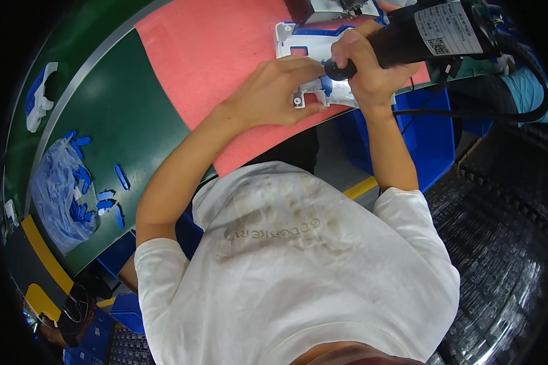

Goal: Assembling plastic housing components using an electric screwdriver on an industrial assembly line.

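A white plastic housing (284,50) with blue edging lies on the pink mat (186,55) at the table's near edge. My left hand (280,90) grips its left near corner, fingers on top and thumb along the near side. My right hand (374,76) is wrapped round the front of a black corded electric screwdriver (402,41), its body slanting up to the right. The tool's rounded black nose (340,70) is over the housing, beside a small blue piece (326,86) in it. The tool's tip is hidden from view.
On the green table (119,100) at left lie a clear plastic bag (55,188) of blue parts, several loose blue pieces (122,176) and another white-and-blue part (41,97). A metal fixture (338,11) stands beyond the housing. A thick black cable (487,114) hangs right, above a blue bin (429,137).
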Demonstrator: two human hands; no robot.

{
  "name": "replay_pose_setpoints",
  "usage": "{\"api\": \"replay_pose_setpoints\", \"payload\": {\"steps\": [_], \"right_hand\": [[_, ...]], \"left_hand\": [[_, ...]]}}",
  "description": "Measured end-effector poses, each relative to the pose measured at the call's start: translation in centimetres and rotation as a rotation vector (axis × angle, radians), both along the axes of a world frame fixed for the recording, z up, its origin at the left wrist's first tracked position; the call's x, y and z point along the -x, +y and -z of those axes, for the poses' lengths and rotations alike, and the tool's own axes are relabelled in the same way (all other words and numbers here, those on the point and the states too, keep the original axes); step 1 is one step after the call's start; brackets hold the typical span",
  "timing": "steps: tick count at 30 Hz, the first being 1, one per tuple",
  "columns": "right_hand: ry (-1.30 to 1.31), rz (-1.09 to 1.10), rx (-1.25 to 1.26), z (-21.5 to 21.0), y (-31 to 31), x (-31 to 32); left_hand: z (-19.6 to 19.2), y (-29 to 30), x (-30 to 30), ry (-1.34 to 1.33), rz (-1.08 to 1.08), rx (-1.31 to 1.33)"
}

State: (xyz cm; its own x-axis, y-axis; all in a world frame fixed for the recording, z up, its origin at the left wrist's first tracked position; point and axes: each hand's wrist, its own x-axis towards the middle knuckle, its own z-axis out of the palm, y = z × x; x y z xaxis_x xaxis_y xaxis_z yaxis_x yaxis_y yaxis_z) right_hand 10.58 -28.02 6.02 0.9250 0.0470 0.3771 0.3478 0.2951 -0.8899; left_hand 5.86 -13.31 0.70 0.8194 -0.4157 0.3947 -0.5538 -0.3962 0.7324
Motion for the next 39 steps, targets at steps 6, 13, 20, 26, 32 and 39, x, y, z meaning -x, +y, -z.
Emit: {"api": "replay_pose_setpoints", "payload": {"steps": [6, 13, 20, 26, 32, 39], "right_hand": [[-0.102, -0.079, 0.100, 0.6, -1.1, -0.9], [-0.233, -0.129, 0.176, 1.9, -1.3, -0.2], [-0.327, 0.006, 0.278, 3.5, -1.9, 0.0], [-0.323, 0.010, 0.004, -0.6, -1.9, -3.2], [-0.252, 0.251, -0.045, -0.7, -1.6, -10.7], [-0.317, 0.221, 0.018, -1.3, -0.9, -9.9]], "left_hand": [[-0.2, -0.1, 0.0, 0.048, 0.000, 0.012], [0.1, 0.1, 0.5, 0.106, 0.023, 0.005], [0.3, -0.1, 0.4, 0.137, 0.015, -0.026], [1.8, 0.6, 0.4, -0.032, 0.016, -0.035], [0.8, 0.0, 0.5, -0.055, 0.033, -0.051], [0.8, 0.1, 0.3, -0.048, 0.025, -0.017]]}}
